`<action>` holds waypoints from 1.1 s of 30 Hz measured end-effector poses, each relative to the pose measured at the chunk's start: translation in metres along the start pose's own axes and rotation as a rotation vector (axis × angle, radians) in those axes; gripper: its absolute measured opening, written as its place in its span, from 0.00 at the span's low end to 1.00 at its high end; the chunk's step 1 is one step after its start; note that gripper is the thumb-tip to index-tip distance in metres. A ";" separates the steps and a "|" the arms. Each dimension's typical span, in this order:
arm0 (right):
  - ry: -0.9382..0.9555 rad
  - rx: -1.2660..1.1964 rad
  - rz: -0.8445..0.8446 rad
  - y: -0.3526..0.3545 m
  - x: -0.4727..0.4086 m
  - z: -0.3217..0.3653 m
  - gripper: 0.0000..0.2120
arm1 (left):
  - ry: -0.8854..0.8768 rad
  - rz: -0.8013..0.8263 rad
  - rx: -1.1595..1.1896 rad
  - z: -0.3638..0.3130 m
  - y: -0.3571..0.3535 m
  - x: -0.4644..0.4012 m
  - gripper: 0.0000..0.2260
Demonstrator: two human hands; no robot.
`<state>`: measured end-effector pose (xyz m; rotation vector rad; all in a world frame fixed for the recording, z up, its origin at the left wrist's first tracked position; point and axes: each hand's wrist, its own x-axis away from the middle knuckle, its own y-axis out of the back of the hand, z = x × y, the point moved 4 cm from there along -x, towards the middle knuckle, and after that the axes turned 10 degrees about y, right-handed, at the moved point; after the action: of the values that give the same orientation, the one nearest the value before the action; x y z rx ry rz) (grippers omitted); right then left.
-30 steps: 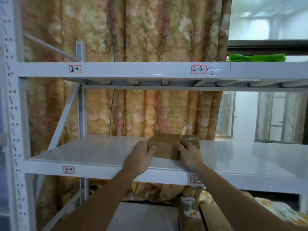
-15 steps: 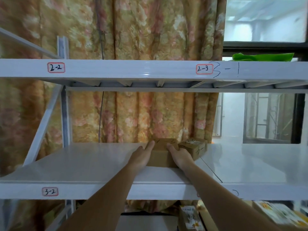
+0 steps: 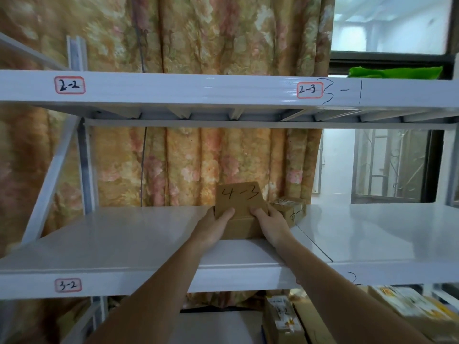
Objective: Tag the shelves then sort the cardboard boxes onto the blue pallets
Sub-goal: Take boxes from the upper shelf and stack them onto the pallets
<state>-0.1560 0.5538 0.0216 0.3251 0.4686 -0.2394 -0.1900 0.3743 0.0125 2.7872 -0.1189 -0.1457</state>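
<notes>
White steel racking fills the view, with a flowered curtain and a window behind it.

Nearest, bottom right below the racking: more cartons, one marked in pen, others with printed yellow labels. No blue pallet shows anywhere in frame.

Front beam of the middle shelf: red-bordered tag "3-2" at left. A pen stroke shows on the beam right of the right forearm; whether a tag sits there I cannot tell.

On that shelf, both arms reach in. Left hand and right hand hold a cardboard box from either side, thumbs curled over its upper face. So each grip is closed on the box. The box is tipped, far edge raised, so the pen mark "4-3" faces the camera; its lower front part looks still down on the shelf.

Just beside it to the right, apparently touching: a smaller taped box, unheld.

Farther up, the upper shelf beam: tags "2-2" and "2-3", pen writing "3-1" beside the latter. Green item on top at right.

Judgement: tagging looks largely done here; the sorting step is in hand, with the label being read. Next move calls for lifting the box clear without dragging its neighbour, then carrying it to the matching pallet.
</notes>
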 end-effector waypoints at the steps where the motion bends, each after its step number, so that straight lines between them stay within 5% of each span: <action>1: 0.018 -0.034 -0.007 0.001 0.000 0.000 0.16 | -0.028 -0.001 0.022 -0.001 0.000 0.001 0.25; 8: 0.013 -0.293 -0.022 0.002 0.003 0.003 0.21 | -0.156 0.039 0.169 -0.002 0.002 0.003 0.33; 12: 0.002 -0.282 0.023 -0.002 0.006 0.002 0.25 | -0.209 0.054 0.195 -0.009 0.002 0.007 0.27; 18: 0.040 -0.239 -0.004 -0.003 0.010 0.007 0.20 | -0.120 0.117 0.245 -0.007 0.001 0.011 0.37; 28: 0.083 -0.132 -0.015 -0.005 0.009 0.004 0.23 | -0.210 0.024 0.193 -0.006 0.001 0.006 0.32; 33: 0.079 -0.157 -0.055 -0.002 0.021 0.007 0.25 | -0.257 0.110 0.241 -0.007 -0.001 0.009 0.30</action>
<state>-0.1360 0.5467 0.0168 0.1684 0.5715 -0.2423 -0.1797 0.3765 0.0181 2.9780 -0.3760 -0.4925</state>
